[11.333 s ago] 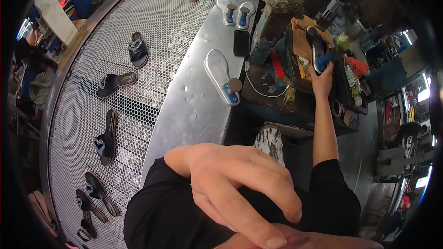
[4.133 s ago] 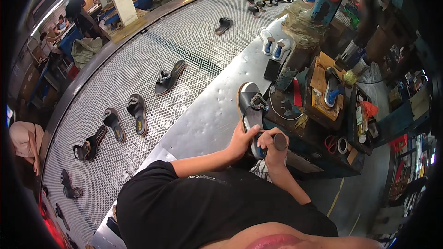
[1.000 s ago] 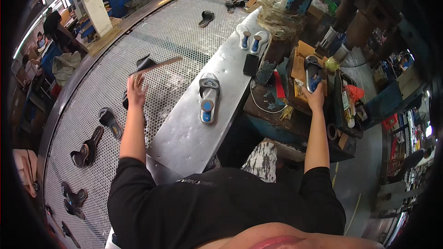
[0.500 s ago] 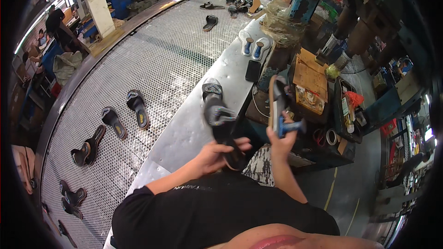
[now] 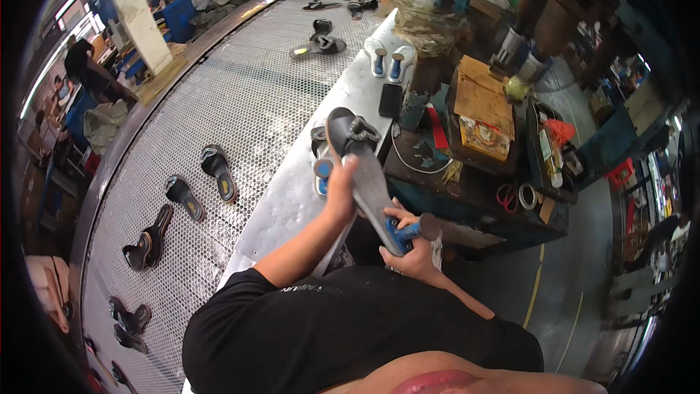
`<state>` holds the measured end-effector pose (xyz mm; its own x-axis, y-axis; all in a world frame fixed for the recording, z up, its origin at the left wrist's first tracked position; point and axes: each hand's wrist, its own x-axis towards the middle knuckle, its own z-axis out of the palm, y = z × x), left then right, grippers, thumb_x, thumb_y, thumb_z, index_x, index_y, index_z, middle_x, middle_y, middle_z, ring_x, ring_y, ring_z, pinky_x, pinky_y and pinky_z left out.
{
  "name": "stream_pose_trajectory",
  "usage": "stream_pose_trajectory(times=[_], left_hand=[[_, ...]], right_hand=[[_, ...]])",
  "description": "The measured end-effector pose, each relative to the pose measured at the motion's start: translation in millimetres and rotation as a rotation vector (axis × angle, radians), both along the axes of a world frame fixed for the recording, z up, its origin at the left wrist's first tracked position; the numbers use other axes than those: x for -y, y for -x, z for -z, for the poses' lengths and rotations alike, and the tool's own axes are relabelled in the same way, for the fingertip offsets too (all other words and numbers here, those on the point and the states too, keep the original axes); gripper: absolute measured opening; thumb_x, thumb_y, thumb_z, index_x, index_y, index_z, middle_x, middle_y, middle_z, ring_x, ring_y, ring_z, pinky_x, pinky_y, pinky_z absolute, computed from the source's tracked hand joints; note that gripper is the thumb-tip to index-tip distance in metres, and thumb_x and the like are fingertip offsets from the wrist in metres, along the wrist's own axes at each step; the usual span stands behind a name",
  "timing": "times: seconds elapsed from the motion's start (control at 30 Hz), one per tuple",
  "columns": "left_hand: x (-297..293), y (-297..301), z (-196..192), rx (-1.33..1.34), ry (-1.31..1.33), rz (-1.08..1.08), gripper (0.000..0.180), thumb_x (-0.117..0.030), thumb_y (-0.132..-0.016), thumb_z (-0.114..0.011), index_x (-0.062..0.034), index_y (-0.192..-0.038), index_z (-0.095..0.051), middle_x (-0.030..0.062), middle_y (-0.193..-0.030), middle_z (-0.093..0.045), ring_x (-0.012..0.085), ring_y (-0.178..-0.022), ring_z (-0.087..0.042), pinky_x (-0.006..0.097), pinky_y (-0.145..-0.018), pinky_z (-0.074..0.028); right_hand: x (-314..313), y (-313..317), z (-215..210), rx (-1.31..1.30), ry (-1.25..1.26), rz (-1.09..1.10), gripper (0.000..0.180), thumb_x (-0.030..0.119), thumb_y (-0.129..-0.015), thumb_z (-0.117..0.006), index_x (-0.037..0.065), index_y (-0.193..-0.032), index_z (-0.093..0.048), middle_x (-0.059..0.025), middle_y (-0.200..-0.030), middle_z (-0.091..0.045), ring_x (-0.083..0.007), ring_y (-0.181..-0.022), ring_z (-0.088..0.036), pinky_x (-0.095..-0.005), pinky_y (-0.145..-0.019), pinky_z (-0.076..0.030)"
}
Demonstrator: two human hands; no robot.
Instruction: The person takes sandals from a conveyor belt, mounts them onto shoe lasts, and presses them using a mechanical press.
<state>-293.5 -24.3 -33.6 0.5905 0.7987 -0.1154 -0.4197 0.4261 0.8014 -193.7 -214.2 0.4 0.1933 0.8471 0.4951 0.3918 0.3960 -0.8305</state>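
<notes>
A black slide sandal (image 5: pixel 340 133) with a glittery strap is held slanted before me, toe pointing up and away. My left hand (image 5: pixel 341 188) is closed round its forepart, thumb up near the strap. Lower right, my right hand (image 5: pixel 414 257) is closed at the heel end, its fingers round a blue handle (image 5: pixel 408 230) with a round brown end. The handle appears fixed to a sole-shaped form against the sandal. Just left of my left hand, another sandal (image 5: pixel 319 141) lies on the metal ledge beside a blue round-ended handle (image 5: pixel 323 169), partly hidden.
Several black sandals (image 5: pixel 219 174) lie on the perforated conveyor (image 5: pixel 255 117) to the left. On the metal ledge (image 5: pixel 273 222) are white sole-shaped forms with blue handles (image 5: pixel 396 66) and a phone (image 5: pixel 391 100). At right, a bench holds scissors (image 5: pixel 507 198), a tape roll (image 5: pixel 527 195) and a cardboard box (image 5: pixel 485 106).
My right hand has brought its blue-handled sandal leftward and down in front of me. My left hand has left the other dark sandal and now grips this one's forepart.
</notes>
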Motion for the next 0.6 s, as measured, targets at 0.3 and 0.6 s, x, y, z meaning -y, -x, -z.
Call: stream_pose_trajectory(times=[0.3, 0.6], left_hand=[[54.9, -11.1, -14.0, -0.09, -0.535, 0.395, 0.048, -0.016, -0.096, -0.062, -0.0018, -0.138, -0.043, 0.0088, -0.127, -0.052, 0.0163, -0.113, -0.052, 0.033, -0.1, -0.043], [58.9, 15.4, 21.9, -0.269, -0.436, 0.821, 0.045, -0.008, -0.094, -0.064, -0.0032, -0.136, -0.048, 0.0047, -0.108, -0.06, 0.0119, -0.1, -0.058, 0.028, -0.092, -0.047]], right_hand=[[-11.1, -35.3, 11.8, -0.013, -0.113, 0.432, 0.053, 0.002, -0.069, -0.079, 0.004, -0.11, -0.046, -0.0192, -0.133, -0.056, -0.0357, -0.133, -0.048, -0.0442, -0.108, -0.037], [-92.6, -253.9, 9.7, 0.375, 0.218, 0.975, 0.069, 0.018, -0.074, -0.078, 0.002, -0.133, -0.046, -0.0193, -0.121, -0.061, -0.041, -0.112, -0.058, -0.0468, -0.093, -0.047]])
